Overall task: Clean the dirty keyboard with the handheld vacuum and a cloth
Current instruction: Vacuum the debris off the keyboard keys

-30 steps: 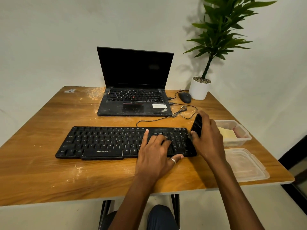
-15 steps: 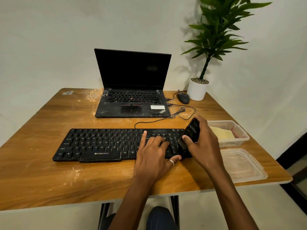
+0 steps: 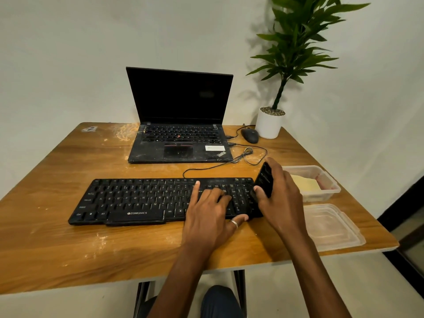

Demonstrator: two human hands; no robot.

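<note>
A black dusty keyboard (image 3: 137, 200) lies across the middle of the wooden table (image 3: 57, 249). My left hand (image 3: 211, 214) rests flat on its right half, fingers spread over the keys and thumb at the front edge. My right hand (image 3: 282, 203) grips a small black handheld vacuum (image 3: 265, 180), tilted with its lower end down on the keyboard's right end. A yellow cloth (image 3: 305, 184) lies in a clear plastic box (image 3: 330, 191) just right of that hand.
A dusty open laptop (image 3: 179, 143) stands behind the keyboard, with a mouse (image 3: 250, 135), cables and a potted plant (image 3: 269, 125) at the back right. The box's clear lid (image 3: 332, 228) lies near the table's right front corner. Dust streaks mark the wood.
My right hand has brought the vacuum from beside the keyboard's right end onto its right-hand keys. The left hand stays in place on the keyboard.
</note>
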